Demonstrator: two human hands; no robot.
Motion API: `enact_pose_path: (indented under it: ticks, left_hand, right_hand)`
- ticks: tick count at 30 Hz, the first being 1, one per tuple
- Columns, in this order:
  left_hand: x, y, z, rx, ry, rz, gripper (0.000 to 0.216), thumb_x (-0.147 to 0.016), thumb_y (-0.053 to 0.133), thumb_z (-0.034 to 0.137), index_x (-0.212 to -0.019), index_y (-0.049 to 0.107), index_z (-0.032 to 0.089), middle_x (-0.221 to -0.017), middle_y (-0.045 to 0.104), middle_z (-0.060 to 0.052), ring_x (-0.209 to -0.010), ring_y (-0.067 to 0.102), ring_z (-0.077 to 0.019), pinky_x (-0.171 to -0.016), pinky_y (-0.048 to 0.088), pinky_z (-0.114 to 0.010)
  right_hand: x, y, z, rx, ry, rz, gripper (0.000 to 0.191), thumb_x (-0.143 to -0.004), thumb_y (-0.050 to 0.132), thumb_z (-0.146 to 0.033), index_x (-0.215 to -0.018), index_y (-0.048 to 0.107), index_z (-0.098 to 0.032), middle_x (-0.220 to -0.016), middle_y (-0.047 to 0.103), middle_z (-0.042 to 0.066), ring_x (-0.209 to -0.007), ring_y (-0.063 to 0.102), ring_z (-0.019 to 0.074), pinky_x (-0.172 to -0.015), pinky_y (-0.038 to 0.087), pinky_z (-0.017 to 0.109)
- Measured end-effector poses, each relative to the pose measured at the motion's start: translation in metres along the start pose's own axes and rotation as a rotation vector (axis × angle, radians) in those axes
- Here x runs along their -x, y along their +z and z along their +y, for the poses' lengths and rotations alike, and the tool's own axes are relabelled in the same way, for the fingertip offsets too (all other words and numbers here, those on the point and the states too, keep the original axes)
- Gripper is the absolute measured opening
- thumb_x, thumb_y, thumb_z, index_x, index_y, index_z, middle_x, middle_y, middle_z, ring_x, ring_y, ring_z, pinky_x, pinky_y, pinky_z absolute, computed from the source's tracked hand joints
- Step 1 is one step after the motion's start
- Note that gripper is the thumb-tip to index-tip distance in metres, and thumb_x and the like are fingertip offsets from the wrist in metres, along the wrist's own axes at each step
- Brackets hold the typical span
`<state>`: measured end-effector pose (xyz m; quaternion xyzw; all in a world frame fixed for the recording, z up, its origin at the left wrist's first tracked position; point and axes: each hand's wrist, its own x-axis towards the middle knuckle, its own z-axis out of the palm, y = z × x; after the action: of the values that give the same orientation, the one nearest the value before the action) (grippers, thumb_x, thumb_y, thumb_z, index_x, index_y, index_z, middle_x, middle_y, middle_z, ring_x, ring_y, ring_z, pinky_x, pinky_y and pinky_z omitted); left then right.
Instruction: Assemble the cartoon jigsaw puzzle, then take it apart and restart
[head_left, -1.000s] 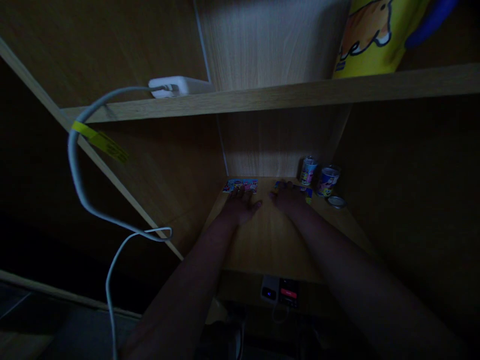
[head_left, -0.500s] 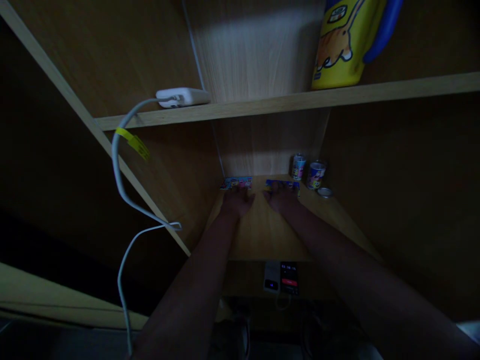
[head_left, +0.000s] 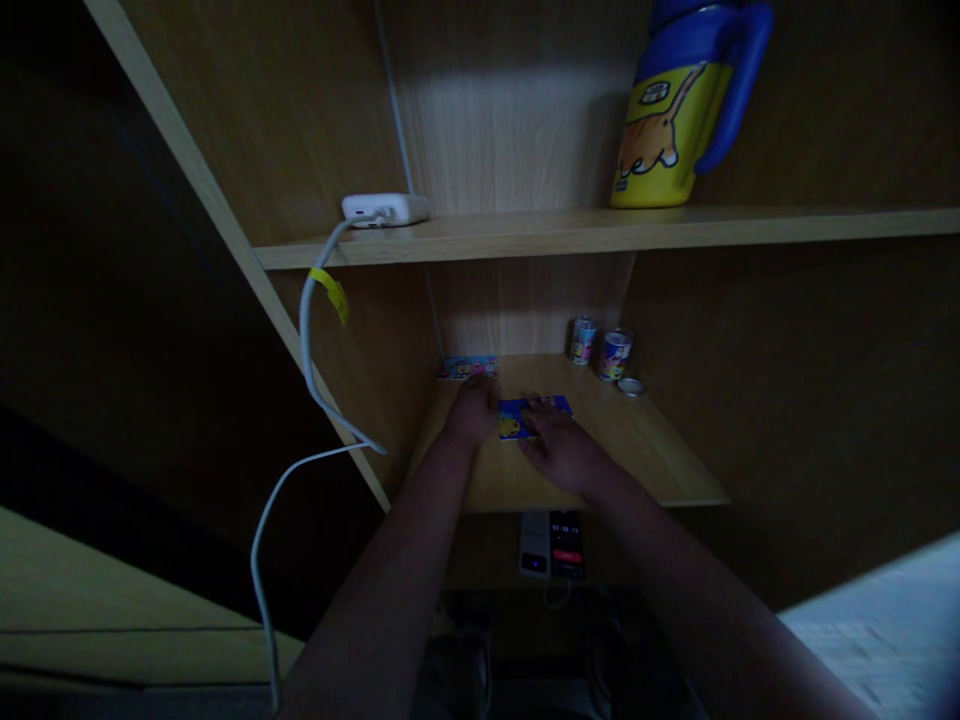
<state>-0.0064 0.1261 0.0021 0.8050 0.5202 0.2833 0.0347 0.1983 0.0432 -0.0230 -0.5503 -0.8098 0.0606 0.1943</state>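
Observation:
Both my hands rest on a low wooden shelf [head_left: 637,455] in dim light. My right hand [head_left: 559,447] lies flat with fingers spread on a blue and yellow picture card [head_left: 517,418]. My left hand [head_left: 471,412] sits just left of that card, touching its edge; its fingers are too dark to make out clearly. A second strip of colourful cards [head_left: 466,368] lies against the back wall beyond my left hand.
Two small printed cans [head_left: 604,348] and a round lid [head_left: 631,386] stand at the shelf's back right. On the upper shelf sit a white charger [head_left: 385,209] with a hanging cable [head_left: 307,340] and a yellow-blue jug [head_left: 679,105]. A phone [head_left: 566,545] lies below.
The blue card has been drawn from the back of the shelf toward me under my right hand. My left hand stayed close beside it. The camera tilted upward.

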Motion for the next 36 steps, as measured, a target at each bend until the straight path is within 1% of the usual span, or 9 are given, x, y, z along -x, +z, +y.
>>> enact_pose_path:
  ticks: [3, 5, 7, 11, 14, 17, 21, 26, 36]
  left_hand:
    - [0.028, -0.008, 0.022, 0.081, 0.066, 0.025, 0.028, -0.108, 0.068, 0.034, -0.132, 0.07, 0.018, -0.135, 0.071, -0.012, -0.119, 0.071, -0.0268, -0.105, 0.06, -0.05]
    - [0.054, -0.011, 0.035, 0.111, 0.097, 0.035, 0.024, -0.109, 0.061, 0.023, -0.129, 0.073, 0.021, -0.132, 0.075, -0.012, -0.125, 0.069, -0.0267, -0.113, 0.056, -0.048]
    - [0.079, -0.012, 0.042, 0.124, 0.101, 0.031, 0.026, -0.105, 0.066, 0.024, -0.129, 0.074, 0.02, -0.131, 0.076, -0.013, -0.126, 0.069, -0.0306, -0.115, 0.055, -0.051]
    - [0.104, -0.016, 0.041, 0.154, 0.083, 0.009, 0.025, -0.103, 0.069, 0.024, -0.127, 0.075, 0.019, -0.129, 0.077, -0.014, -0.123, 0.071, -0.0313, -0.111, 0.057, -0.051]
    - [0.107, -0.02, 0.034, 0.171, 0.062, -0.007, 0.024, -0.096, 0.079, 0.02, -0.12, 0.077, 0.02, -0.127, 0.078, -0.012, -0.123, 0.07, -0.0328, -0.109, 0.057, -0.052]
    - [0.106, -0.025, 0.026, 0.195, 0.057, -0.042, 0.015, -0.093, 0.084, 0.017, -0.106, 0.079, 0.022, -0.114, 0.08, -0.007, -0.113, 0.072, -0.0289, -0.1, 0.059, -0.046]
    - [0.105, -0.03, 0.019, 0.273, 0.057, -0.063, 0.019, -0.089, 0.088, 0.017, -0.105, 0.079, 0.025, -0.112, 0.079, -0.003, -0.107, 0.074, -0.0245, -0.097, 0.06, -0.042]
    - [0.102, -0.027, 0.016, 0.326, 0.066, -0.054, 0.026, -0.086, 0.09, 0.014, -0.107, 0.081, 0.028, -0.125, 0.077, -0.004, -0.117, 0.072, -0.0266, -0.103, 0.06, -0.045]
    - [0.102, -0.022, 0.025, 0.256, 0.069, -0.03, 0.016, -0.095, 0.082, 0.018, -0.109, 0.08, 0.027, -0.116, 0.08, -0.004, -0.108, 0.074, -0.026, -0.096, 0.06, -0.046]
  right_hand:
    - [0.015, -0.004, 0.004, -0.019, 0.039, 0.135, 0.06, -0.106, 0.052, -0.032, -0.161, 0.05, -0.007, -0.169, 0.048, 0.024, -0.159, 0.043, 0.0322, -0.13, 0.037, 0.053]
    - [0.023, -0.007, 0.009, -0.027, 0.086, 0.19, 0.054, -0.106, 0.05, -0.031, -0.151, 0.059, -0.002, -0.156, 0.06, 0.029, -0.146, 0.058, 0.0371, -0.125, 0.044, 0.057]
    - [0.028, -0.009, 0.012, -0.037, 0.091, 0.205, 0.047, -0.106, 0.051, -0.031, -0.142, 0.067, -0.004, -0.145, 0.069, 0.028, -0.135, 0.067, 0.038, -0.12, 0.049, 0.057]
    - [0.032, -0.011, 0.015, -0.064, 0.029, 0.194, 0.038, -0.105, 0.06, -0.03, -0.136, 0.074, -0.013, -0.14, 0.074, 0.02, -0.133, 0.069, 0.0329, -0.117, 0.054, 0.05]
    - [0.036, -0.011, 0.022, -0.153, -0.053, 0.198, 0.025, -0.104, 0.065, -0.029, -0.123, 0.08, -0.023, -0.131, 0.08, 0.012, -0.123, 0.074, 0.0284, -0.109, 0.06, 0.046]
    - [0.042, -0.012, 0.032, -0.275, -0.128, 0.197, 0.015, -0.102, 0.071, -0.027, -0.113, 0.081, -0.027, -0.122, 0.082, 0.008, -0.115, 0.077, 0.0267, -0.101, 0.064, 0.045]
    - [0.043, -0.019, 0.039, -0.328, -0.184, 0.127, 0.02, -0.097, 0.078, -0.02, -0.115, 0.08, -0.028, -0.119, 0.083, 0.005, -0.112, 0.077, 0.0243, -0.099, 0.065, 0.043]
    - [0.037, -0.023, 0.041, -0.401, -0.254, 0.055, 0.031, -0.092, 0.081, -0.011, -0.118, 0.078, -0.029, -0.121, 0.083, 0.002, -0.112, 0.079, 0.0192, -0.098, 0.065, 0.035]
    - [0.038, -0.022, 0.041, -0.355, -0.281, 0.066, 0.021, -0.096, 0.079, -0.013, -0.112, 0.078, -0.026, -0.111, 0.083, 0.002, -0.101, 0.078, 0.0184, -0.089, 0.065, 0.033]
